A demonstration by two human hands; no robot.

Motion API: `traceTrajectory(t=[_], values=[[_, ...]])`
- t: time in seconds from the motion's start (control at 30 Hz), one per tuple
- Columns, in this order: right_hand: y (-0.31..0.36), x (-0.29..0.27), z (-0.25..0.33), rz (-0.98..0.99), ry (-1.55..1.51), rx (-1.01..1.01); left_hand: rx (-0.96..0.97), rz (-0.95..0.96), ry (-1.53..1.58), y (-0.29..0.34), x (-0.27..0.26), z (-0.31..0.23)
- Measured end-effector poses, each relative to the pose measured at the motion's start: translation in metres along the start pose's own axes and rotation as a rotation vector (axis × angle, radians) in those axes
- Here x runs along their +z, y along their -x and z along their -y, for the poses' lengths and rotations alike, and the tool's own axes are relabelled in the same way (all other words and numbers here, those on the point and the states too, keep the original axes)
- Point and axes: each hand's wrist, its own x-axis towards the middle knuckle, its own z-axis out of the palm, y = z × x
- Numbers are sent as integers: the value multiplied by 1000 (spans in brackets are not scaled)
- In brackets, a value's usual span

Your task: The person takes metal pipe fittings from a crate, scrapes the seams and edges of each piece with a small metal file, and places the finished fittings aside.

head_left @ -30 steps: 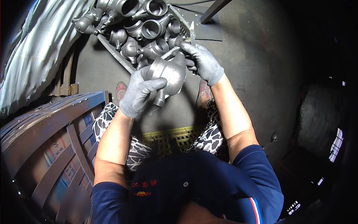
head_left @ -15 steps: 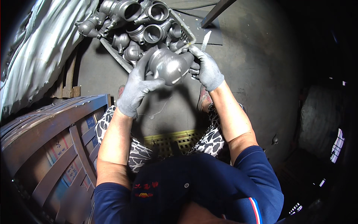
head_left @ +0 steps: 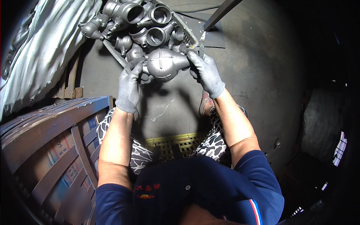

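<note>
A grey metal casting [head_left: 163,63], shaped like a valve body with a rounded belly and raised cross-shaped ribs, is held up level between my two gloved hands. My left hand [head_left: 130,84] has its fingers closed around the casting's left end. On the other side, my right hand [head_left: 207,73] grips the narrower right end. A flat, narrow metal strip [head_left: 202,44] sticks up from the right hand, apparently held against the palm; its lower part is hidden. Just beyond the casting, a crate [head_left: 186,30] is heaped with similar grey castings [head_left: 155,36].
White woven sacking [head_left: 45,48] stands at the far left, beside a wooden pallet piece [head_left: 73,92]. A slatted rack [head_left: 56,122] with cartons lies near left. A yellow plastic crate [head_left: 172,140] is beneath me. A metal leg [head_left: 221,14] slants down at the back.
The casting has turned so its ribbed belly faces up and its narrow end points right. My left hand has shifted from under the body to its left end.
</note>
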Motion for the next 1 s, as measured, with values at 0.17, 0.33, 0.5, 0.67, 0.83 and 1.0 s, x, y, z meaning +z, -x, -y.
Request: traceTrajectory(t=[0.17,0.33,0.5,0.67,0.83,1.0], values=[[1,-8,-4,135,-93,-45,-59,-50,-86,-1,-9,7],[3,-11,-2,159,-80,-28,-74,-123,-65,1,1,2],[9,-11,8,186,-48,-64,43,25,68,2,-5,3],[16,0,9,270,-58,-48,172,-83,24,35,-9,-25],[11,-11,4,317,136,31,542,-444,-549,127,31,-125],[2,-8,-14,380,44,22,1128,-562,-929,265,-43,-274]])
